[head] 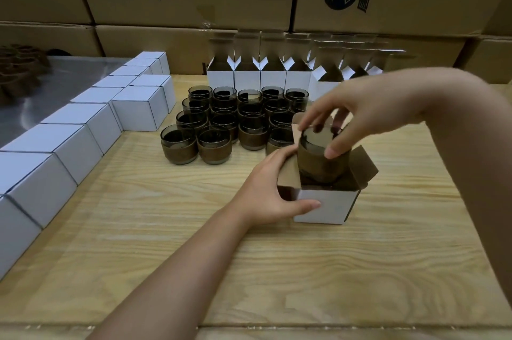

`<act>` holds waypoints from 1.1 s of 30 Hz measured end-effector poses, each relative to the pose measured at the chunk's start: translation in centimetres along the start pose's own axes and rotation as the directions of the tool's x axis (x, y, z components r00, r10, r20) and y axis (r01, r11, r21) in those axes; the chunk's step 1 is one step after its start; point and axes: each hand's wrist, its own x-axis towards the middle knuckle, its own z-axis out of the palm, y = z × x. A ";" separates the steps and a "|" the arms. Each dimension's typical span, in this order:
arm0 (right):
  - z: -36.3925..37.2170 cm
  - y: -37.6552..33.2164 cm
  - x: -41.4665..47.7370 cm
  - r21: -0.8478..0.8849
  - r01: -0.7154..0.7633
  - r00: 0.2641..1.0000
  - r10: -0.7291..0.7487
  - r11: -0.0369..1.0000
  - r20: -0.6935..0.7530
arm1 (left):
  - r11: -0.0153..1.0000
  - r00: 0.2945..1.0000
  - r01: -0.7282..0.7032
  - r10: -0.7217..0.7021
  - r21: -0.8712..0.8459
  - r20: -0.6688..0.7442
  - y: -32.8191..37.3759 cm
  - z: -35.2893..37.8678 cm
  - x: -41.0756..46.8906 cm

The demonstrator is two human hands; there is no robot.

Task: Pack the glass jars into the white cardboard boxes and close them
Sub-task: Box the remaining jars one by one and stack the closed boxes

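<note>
Left hand (273,187): curled round open white box (327,205) | right hand (363,112): pinching jar (321,165) rim, half inside box

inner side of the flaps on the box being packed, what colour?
Plain brown on the flaps; the box is white outside. Head view shows it best.

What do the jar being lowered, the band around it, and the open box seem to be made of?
The jar looks like dark smoked glass: its rim shines and its wall is translucent. The band is matte brown, perhaps card or cork; the picture leaves this open. The box seems to be cardboard, smooth white outside and raw brown inside the flaps.
</note>
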 end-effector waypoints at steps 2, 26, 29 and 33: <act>0.8 0.6 0.2 -0.017 -0.010 1.000 0.011 1.000 0.016 | 1.000 1.000 -0.007 0.007 0.012 -0.005 -0.1 0.0 0.0; 7.7 6.2 0.1 0.496 0.590 0.360 0.342 0.637 -0.868 | 0.999 0.999 0.024 -0.025 0.046 0.020 0.2 -0.1 -0.2; 12.0 6.9 0.5 0.594 0.687 0.098 0.757 0.418 -0.646 | 0.998 0.999 0.027 -0.029 0.050 0.023 0.4 -0.2 -0.2; 15.1 5.5 2.3 0.790 0.577 0.492 0.685 0.207 -0.538 | 0.999 1.000 0.020 -0.021 0.036 0.021 0.5 -0.1 -0.2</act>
